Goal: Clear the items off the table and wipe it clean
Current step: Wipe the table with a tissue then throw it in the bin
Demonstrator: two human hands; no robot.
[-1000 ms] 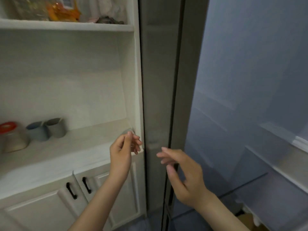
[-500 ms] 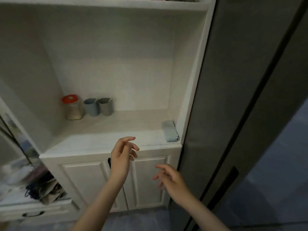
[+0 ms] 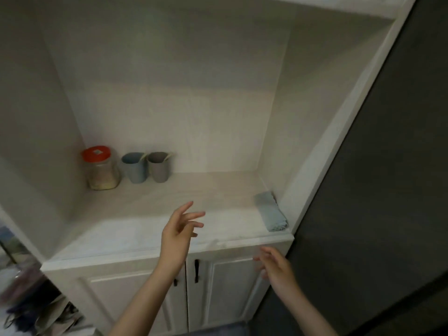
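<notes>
A folded light blue cloth (image 3: 271, 211) lies at the right front corner of the white cabinet shelf (image 3: 135, 229). My left hand (image 3: 178, 235) hovers over the shelf's front edge with fingers spread, holding nothing. My right hand (image 3: 275, 264) is lower, in front of the right cabinet door, fingers loosely spread and empty, blurred by motion. Both hands are apart from the cloth. No table is in view.
At the shelf's back left stand a red-lidded glass jar (image 3: 100, 168), a blue cup (image 3: 134, 167) and a grey cup (image 3: 158, 166). Two white doors with black handles (image 3: 196, 270) sit below. A dark grey fridge side (image 3: 378, 190) fills the right. Clutter (image 3: 36, 309) lies at lower left.
The view swung left from the fridge to the cabinet. My left hand let go of the cloth, which now lies on the shelf, and opened its fingers. My right hand dropped lower.
</notes>
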